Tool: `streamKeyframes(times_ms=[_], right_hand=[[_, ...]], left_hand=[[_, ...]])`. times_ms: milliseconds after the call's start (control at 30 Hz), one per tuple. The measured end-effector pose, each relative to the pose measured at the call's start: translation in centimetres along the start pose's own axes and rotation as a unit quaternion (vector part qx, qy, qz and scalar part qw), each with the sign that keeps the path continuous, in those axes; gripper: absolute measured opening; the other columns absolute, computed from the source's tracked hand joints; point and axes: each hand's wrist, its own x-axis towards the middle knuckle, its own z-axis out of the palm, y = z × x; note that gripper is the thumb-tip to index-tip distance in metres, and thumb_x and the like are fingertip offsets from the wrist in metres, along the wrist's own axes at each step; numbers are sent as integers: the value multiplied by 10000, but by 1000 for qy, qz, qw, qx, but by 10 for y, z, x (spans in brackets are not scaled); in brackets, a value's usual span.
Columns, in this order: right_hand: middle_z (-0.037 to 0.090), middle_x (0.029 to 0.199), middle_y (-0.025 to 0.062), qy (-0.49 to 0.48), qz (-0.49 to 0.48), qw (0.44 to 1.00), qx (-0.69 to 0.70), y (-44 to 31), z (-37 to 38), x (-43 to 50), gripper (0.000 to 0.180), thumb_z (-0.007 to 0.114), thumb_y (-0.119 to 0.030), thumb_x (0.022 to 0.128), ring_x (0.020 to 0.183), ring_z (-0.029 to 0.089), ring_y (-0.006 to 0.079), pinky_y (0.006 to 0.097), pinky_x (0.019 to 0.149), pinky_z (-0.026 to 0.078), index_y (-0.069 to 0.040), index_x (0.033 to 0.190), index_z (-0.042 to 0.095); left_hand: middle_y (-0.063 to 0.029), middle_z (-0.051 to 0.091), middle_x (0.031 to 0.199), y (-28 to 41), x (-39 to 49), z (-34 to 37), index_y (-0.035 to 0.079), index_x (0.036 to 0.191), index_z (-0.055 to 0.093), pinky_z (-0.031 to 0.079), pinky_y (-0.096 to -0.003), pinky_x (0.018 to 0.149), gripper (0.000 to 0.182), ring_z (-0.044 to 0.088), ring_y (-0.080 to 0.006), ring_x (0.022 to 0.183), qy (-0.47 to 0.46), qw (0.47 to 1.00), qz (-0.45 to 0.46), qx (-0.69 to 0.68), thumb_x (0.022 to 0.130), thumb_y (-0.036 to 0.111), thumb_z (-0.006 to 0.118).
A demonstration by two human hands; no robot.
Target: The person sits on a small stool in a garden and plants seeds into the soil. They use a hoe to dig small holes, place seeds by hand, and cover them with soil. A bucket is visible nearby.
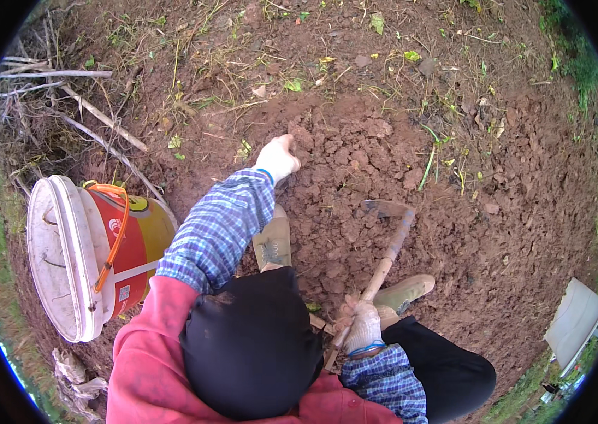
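Observation:
My left hand (279,158), in a pale glove with a blue cuff edge, reaches forward over the broken reddish-brown soil (354,153). Its fingers look curled, but the fingertips are hidden, so whether they pinch anything cannot be seen. Near my right knee, my gloved right hand (365,329) is closed around the wooden handle (379,276) of a hoe. The hoe's metal blade (383,208) rests on the clods ahead of me, to the right of the left hand. Both forearms wear blue plaid sleeves (219,222).
A red, yellow and white plastic bucket (132,238) with an orange handle and white lid stands at left. Dry branches (103,122) lie beyond it. My shoes (273,241) are planted on the soil. A pale panel (574,323) lies far right; a crumpled bag (73,379) lies lower left.

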Motion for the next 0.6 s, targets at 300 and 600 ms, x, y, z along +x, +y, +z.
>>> streamKeyframes(times_ms=[300, 600], right_hand=[[458, 617, 7, -34, 4, 999, 21, 6, 0, 9, 210, 651, -176, 853, 435, 397, 122, 284, 397, 385, -113, 798, 458], [467, 619, 10, -13, -4, 999, 30, 6, 2, 9, 189, 660, -153, 841, 421, 403, 131, 296, 378, 388, -106, 815, 479]], left_hand=[[1, 575, 806, 7, -41, -46, 126, 1048, 511, 323, -213, 438, 293, 549, -76, 713, -102, 742, -125, -650, 772, 62, 587], [-163, 620, 1091, 44, -28, -9, 101, 1191, 550, 518, -422, 814, 493, 623, -326, 968, 68, 958, 170, 222, 755, 254, 720]])
